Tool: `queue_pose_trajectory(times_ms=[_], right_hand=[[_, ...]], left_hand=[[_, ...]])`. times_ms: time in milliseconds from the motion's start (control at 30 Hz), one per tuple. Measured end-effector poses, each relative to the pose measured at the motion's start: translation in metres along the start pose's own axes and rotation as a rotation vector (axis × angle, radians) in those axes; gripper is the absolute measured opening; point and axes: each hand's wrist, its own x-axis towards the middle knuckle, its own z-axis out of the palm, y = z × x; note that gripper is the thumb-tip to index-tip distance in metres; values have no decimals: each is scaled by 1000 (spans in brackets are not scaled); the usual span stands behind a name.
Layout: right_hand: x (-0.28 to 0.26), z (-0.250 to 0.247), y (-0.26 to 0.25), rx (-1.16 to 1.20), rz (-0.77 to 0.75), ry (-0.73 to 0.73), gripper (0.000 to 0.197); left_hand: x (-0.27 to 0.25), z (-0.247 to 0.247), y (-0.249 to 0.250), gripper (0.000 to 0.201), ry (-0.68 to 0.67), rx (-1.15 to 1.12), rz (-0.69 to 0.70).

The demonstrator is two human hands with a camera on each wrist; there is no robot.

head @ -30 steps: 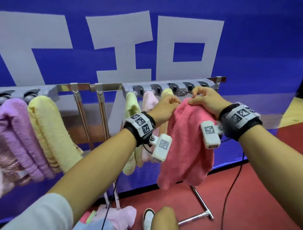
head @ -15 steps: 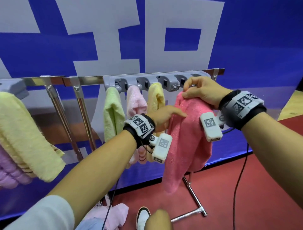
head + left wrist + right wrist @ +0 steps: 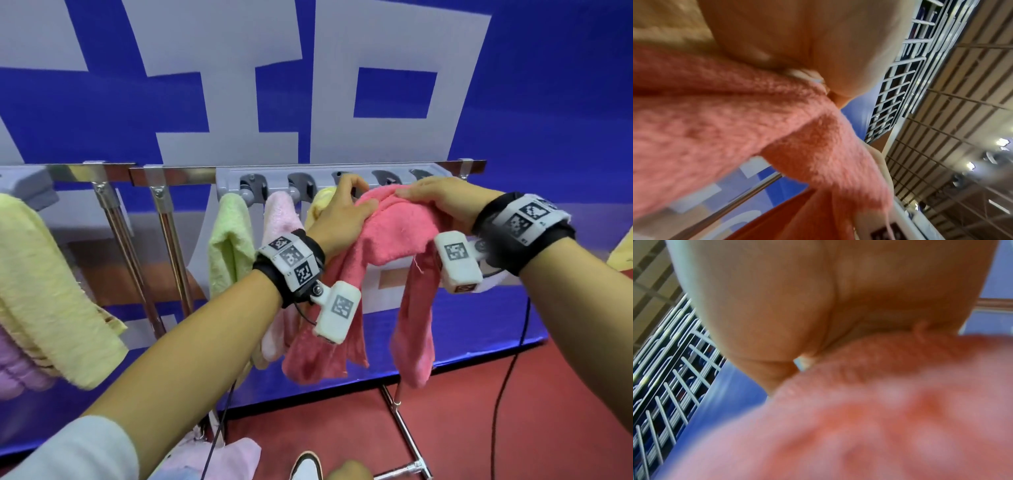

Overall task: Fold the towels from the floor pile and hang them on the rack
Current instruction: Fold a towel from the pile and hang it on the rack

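Coral-pink towel (image 3: pixel 394 236) is draping over the right end of the rack (image 3: pixel 342 178), bunched on top, two ends hanging down. Green towel (image 3: pixel 227 246), pale pink towel (image 3: pixel 279 216) and yellow towel (image 3: pixel 320 205) are hanging folded just left of it.

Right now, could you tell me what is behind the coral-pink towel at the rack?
Behind the coral-pink towel the grey clip rail shows, with a yellow towel beside it. Both hands cover the towel's top, so any clip holding it is hidden.

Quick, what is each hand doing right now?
Left hand: grips the coral towel.
Right hand: rests on the same towel; grip cannot be told.
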Motion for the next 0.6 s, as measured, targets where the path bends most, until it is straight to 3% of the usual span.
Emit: queue_pose_trajectory(times_ms=[100, 233, 367, 467, 533, 600], right_hand=[[8, 1, -3, 76, -77, 50, 22], [24, 2, -4, 160, -175, 114, 22], [33, 0, -6, 104, -238, 152, 25], [35, -3, -9, 75, -275, 177, 28], [40, -4, -11, 23, -289, 207, 28], [50, -7, -12, -236, -295, 321, 23]], left_hand=[[-1, 3, 12, 28, -51, 75, 102], [0, 7, 14, 68, -27, 567, 267], [11, 6, 13, 67, 4, 820, 339], [24, 1, 12, 56, 129, 1140, 427], [31, 0, 15, 45, 146, 1185, 373], [36, 2, 13, 35, 84, 1148, 287]])
